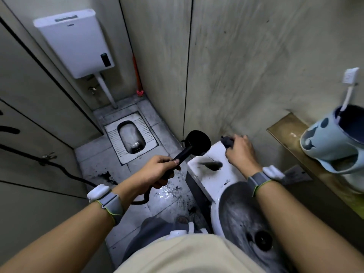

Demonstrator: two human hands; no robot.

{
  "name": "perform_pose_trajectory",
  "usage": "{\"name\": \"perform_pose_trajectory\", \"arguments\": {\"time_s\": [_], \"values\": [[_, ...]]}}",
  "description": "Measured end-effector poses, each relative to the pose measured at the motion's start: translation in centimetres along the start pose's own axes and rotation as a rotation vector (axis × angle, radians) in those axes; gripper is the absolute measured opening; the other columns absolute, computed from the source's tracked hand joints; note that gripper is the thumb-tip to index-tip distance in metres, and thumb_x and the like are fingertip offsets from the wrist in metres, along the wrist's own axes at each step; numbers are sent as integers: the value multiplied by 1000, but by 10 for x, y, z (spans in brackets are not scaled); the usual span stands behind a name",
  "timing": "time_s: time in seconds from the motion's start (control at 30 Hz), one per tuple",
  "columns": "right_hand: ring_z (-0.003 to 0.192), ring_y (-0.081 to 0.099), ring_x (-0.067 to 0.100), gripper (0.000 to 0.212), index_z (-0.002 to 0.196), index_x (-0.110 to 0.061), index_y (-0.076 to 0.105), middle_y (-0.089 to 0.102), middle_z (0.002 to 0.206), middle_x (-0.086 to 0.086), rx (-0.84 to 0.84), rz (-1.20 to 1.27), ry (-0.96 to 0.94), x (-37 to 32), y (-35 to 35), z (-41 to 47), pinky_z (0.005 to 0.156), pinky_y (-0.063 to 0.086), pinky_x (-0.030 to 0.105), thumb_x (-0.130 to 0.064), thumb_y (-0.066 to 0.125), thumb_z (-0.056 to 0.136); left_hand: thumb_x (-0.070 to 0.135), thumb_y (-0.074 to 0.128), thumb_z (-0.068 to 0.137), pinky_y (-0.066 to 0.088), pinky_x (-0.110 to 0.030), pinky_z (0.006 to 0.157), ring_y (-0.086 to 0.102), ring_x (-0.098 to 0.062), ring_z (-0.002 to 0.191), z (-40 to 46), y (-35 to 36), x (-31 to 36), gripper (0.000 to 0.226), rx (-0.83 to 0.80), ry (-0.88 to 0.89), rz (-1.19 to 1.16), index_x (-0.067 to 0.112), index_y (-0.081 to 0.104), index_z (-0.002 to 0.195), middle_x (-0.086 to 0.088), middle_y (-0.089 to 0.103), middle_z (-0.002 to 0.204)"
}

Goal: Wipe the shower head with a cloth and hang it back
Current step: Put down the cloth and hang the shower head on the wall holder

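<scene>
Head view | left hand [157, 170] clamped on black shower head [198, 143] handle, held over floor beside sink [204, 174] | right hand [241, 149] fingers closed on dark cloth [227, 141] at sink's back corner | lift cloth, steady head, wipe face firmly.

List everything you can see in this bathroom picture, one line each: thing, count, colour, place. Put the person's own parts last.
Shower head: one, black, held over the floor by its handle.
Hose: one, black, trailing left from the handle.
Cloth: one, dark grey, at the sink's back corner.
Sink: one, white, stained, lower right.
Squat toilet: one, white, set in the floor.
Cistern: one, white, on the wall upper left.
Cup: one, pale blue, on the shelf at right.
Toothbrush: one, white, standing in the cup.
Left hand: gripping the shower head's handle.
Right hand: closed on the cloth.
</scene>
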State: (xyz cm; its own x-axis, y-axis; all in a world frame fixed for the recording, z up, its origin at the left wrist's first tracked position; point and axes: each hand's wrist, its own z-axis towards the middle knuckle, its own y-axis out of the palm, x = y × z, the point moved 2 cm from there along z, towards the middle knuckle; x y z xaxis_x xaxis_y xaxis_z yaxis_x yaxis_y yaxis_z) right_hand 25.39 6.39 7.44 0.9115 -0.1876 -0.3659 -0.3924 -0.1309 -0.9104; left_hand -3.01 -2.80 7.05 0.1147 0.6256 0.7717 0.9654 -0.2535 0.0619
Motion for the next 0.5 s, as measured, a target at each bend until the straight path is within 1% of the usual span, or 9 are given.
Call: {"name": "perform_pose_trajectory", "arguments": {"time_s": [0.07, 0.17, 0.23, 0.27, 0.33, 0.4, 0.47, 0.5], "values": [[113, 58, 47, 30, 116, -7, 62, 56, 120, 25, 6, -19, 22, 18, 1, -3, 91, 49, 45, -5, 56, 87, 37, 62, 106, 11, -29, 50, 25, -11, 51, 4, 4, 0, 45, -12, -3, 19, -7, 64, 111, -7, 39, 68], [111, 60, 44, 27, 114, -10, 63, 59, 119, 20, -17, -70, 6, 38, 7, -13, 88, 51, 46, -10, 63, 87, 39, 62, 106, 13, -26, 49, 26, -11, 50, 10, 6, -3, 45, -17, -12, 37, -6, 65, 111, -6, 41, 66], [111, 60, 44, 22, 112, -9, 62, 59, 119, 20, -15, -122, 29, 47, 12, -15, 87, 52, 47, -10, 61, 90, 37, 59, 107, 16, -24, 47, 29, -12, 49, 13, 7, -4, 43, -13, -21, 48, -5, 66, 110, -5, 44, 65], [113, 59, 45, 24, 114, -8, 62, 58, 122, 21, -19, -153, 56, 50, 15, -15, 89, 51, 48, -7, 58, 91, 34, 56, 108, 18, -23, 46, 31, -13, 47, 14, 8, -5, 40, -4, -24, 59, -5, 66, 110, -4, 45, 64], [119, 56, 47, 32, 122, -5, 60, 54, 130, 23, -78, -192, 103, 55, 19, -13, 95, 50, 49, -5, 58, 90, 28, 53, 110, 23, -23, 45, 36, -16, 44, 18, 9, -4, 34, 30, -6, 110, -4, 65, 110, -4, 48, 62], [123, 52, 48, 33, 123, -3, 59, 51, 134, 23, -129, -198, 106, 52, 22, -12, 99, 48, 49, -8, 60, 90, 24, 54, 110, 31, -25, 44, 43, -18, 46, 20, 7, -2, 27, 79, 43, 196, -1, 64, 110, -8, 51, 67], [122, 52, 46, 29, 118, -5, 64, 53, 132, 22, -80, -177, 68, 43, 22, -14, 99, 49, 48, -10, 61, 89, 26, 60, 107, 41, -29, 43, 52, -19, 51, 20, 4, 2, 19, 144, 112, 320, 8, 65, 110, -12, 55, 72], [119, 55, 45, 27, 114, -7, 66, 56, 129, 20, -40, -148, 28, 33, 24, -15, 96, 51, 48, -11, 61, 88, 27, 64, 105, 44, -29, 42, 56, -18, 52, 18, -1, 4, 16, 194, 145, 392, 12, 65, 111, -13, 59, 73]]}}
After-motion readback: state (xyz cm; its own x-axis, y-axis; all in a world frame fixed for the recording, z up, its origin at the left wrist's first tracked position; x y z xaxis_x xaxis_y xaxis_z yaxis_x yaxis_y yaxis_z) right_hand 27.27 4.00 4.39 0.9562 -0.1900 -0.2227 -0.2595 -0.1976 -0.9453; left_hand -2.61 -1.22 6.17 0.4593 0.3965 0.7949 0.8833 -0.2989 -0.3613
